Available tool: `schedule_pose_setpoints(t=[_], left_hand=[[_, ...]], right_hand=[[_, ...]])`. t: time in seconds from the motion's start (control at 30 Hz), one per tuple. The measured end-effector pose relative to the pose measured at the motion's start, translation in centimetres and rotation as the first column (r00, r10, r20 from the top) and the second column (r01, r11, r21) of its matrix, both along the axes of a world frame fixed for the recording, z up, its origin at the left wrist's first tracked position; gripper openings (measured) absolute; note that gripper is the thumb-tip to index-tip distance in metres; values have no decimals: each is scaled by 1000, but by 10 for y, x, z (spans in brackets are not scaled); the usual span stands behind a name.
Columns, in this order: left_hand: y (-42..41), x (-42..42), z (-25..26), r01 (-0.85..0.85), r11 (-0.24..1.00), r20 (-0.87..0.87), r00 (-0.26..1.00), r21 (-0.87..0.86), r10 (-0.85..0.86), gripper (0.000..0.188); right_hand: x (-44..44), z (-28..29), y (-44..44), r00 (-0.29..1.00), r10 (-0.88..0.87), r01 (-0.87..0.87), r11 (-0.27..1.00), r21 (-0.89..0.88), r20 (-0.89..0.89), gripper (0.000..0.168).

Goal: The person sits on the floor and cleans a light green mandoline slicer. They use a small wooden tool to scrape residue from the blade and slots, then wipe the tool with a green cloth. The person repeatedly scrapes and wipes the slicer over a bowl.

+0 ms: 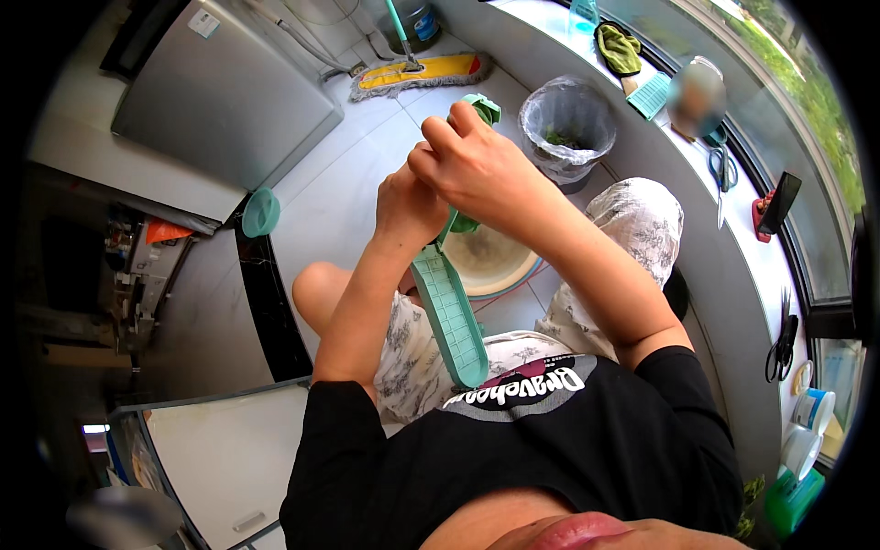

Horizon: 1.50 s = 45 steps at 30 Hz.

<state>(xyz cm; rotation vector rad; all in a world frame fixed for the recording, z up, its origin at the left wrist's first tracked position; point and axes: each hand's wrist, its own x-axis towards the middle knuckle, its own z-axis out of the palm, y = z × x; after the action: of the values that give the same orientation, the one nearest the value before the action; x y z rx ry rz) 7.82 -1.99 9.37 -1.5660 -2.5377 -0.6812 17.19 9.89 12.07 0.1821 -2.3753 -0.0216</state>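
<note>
A long mint-green plastic tool (454, 323) with a rounded end and a grid moulded into its open face slants from my hands down to my shirt. My left hand (412, 210) is closed around its upper part, close to what looks like a hinge. Against it, higher up, my right hand (467, 158) is curled; a green plastic piece (487, 108) sticks out beyond its knuckles. My fingertips and what lies between them are hidden. Dark green material (466, 223), perhaps a leaf, shows below my hands. Under them, between my knees, stands a round basin (485, 265) with a pale inside.
A lined bin (567, 130) holding green scraps stands ahead right. A yellow flat mop (419, 74) lies beyond. Scissors (722, 168), a green cloth (619, 48) and black-handled scissors (782, 350) lie along the windowsill (746, 275). A green basket (261, 212) sits beside the grey refrigerator (220, 96).
</note>
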Motion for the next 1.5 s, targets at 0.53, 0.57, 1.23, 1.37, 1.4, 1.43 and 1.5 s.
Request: schedule_pose_setpoints(t=[0.53, 0.57, 1.23, 1.37, 1.4, 1.43, 1.5], left_hand=[[6, 30, 30, 66, 998, -92, 994, -5, -66, 26], [6, 34, 32, 53, 999, -72, 996, 4, -52, 26], [-5, -26, 54, -147, 758, 676, 580, 636, -455, 18], [-36, -39, 110, -107, 643, 629, 376, 759, -680, 33], [-34, -47, 119, -106, 606, 606, 301, 788, -736, 32], [-32, -61, 129, -70, 567, 566, -34, 821, -824, 32], [-19, -67, 138, -31, 568, 561, -120, 823, -819, 33]], right_hand=[[33, 28, 9, 995, 17, -41, 970, -239, -101, 18], [36, 36, 18, 998, 38, -55, 943, -328, -59, 18], [149, -15, 106, 942, -5, -330, 153, -931, -335, 23], [203, -105, 131, 962, -198, -209, -97, -973, -187, 16], [217, -142, 134, 963, -252, -134, -156, -979, -92, 17], [232, -187, 133, 954, -299, -64, -224, -972, 7, 19], [262, -268, 124, 898, -261, 216, -438, -873, 353, 21]])
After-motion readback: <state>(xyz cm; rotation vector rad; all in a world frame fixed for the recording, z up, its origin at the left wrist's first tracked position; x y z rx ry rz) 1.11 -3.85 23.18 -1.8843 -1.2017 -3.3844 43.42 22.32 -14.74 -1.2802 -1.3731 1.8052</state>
